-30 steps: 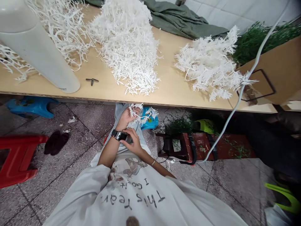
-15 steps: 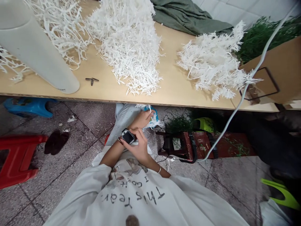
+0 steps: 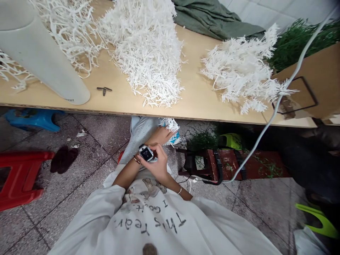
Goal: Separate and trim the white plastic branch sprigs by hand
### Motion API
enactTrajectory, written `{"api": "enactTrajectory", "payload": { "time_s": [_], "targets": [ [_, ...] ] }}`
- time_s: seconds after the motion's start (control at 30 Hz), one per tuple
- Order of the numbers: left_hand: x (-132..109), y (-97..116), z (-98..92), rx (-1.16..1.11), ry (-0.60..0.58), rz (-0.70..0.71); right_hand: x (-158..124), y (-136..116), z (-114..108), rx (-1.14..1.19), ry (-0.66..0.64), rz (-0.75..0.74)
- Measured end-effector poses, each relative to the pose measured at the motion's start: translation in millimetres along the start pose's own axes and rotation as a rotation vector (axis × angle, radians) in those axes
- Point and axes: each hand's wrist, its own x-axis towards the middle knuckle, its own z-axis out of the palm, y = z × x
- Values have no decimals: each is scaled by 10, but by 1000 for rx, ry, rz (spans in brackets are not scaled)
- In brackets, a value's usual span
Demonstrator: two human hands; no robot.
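Note:
My left hand (image 3: 160,136) is below the table edge, its fingers closed on a bunch of white frayed strands (image 3: 171,124). A watch (image 3: 146,153) with a lit screen sits on my left wrist, beside a bracelet. Thumb and fingers of my right hand (image 3: 157,163) grip the watch from its two sides. On the table (image 3: 196,102) above lie a big heap of white frayed strands (image 3: 151,53), a smaller heap (image 3: 239,71) to its right and looser white strands (image 3: 71,32) to the left.
A pale bottle (image 3: 45,56) and several dark seeds (image 3: 104,90) are on the table. A white cable (image 3: 265,129) hangs across the right side, before a cardboard box (image 3: 324,78). Red (image 3: 26,196) and blue (image 3: 34,118) stools stand left; a dark red bench (image 3: 255,164) is right.
The watch screen, dark before, is now lit. The white strands at my left hand have shifted upward and cover more of the blue thing behind them. My right hand still grips the watch.

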Motion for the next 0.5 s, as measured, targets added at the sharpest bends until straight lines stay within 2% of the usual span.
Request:
{"api": "enactTrajectory", "payload": {
  "time_s": [0.13,0.3,0.5],
  "targets": [
    [4,-131,-14,166,-84,-13,35,65,34,26,-48,31],
    [92,-290,36,279,-86,-14,83,158,78,38,-65,48],
    [160,-363,102,309,-81,-12,59,200,150,28,-32,76]
  ]
}}
